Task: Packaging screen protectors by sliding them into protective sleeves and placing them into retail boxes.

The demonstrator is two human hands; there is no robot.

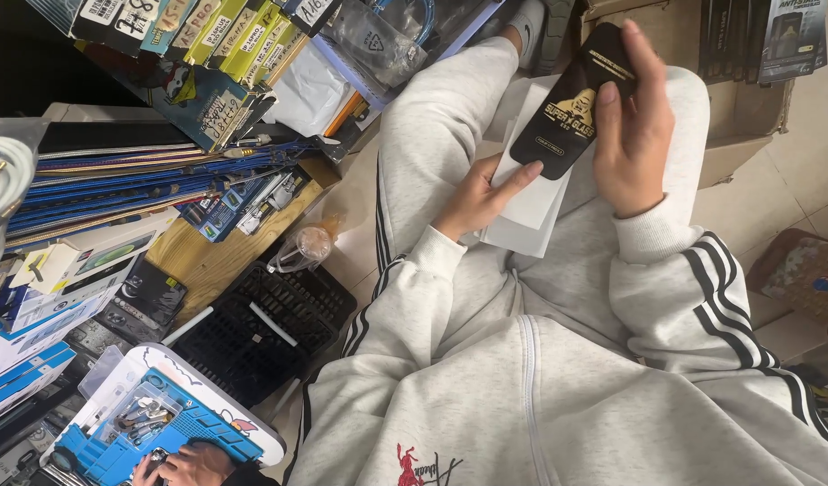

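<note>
Left hand (480, 196): forearm in a pale grey sleeve reaching forward over the lap, wrist straight, palm turned up and inward, forefinger stretched out ahead, remaining fingers loosely curled in a closed grip. Right hand (632, 135): forearm in a grey sleeve with dark stripes, raised higher than the left, back toward the camera, fingers upright and curled closed, thumb pressed at the side.

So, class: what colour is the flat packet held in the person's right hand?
Black with gold print: the flat packet in the right hand, seen in the head view.

grey tracksuit | black sleeve stripes | ribbed cuffs | front zip
</note>
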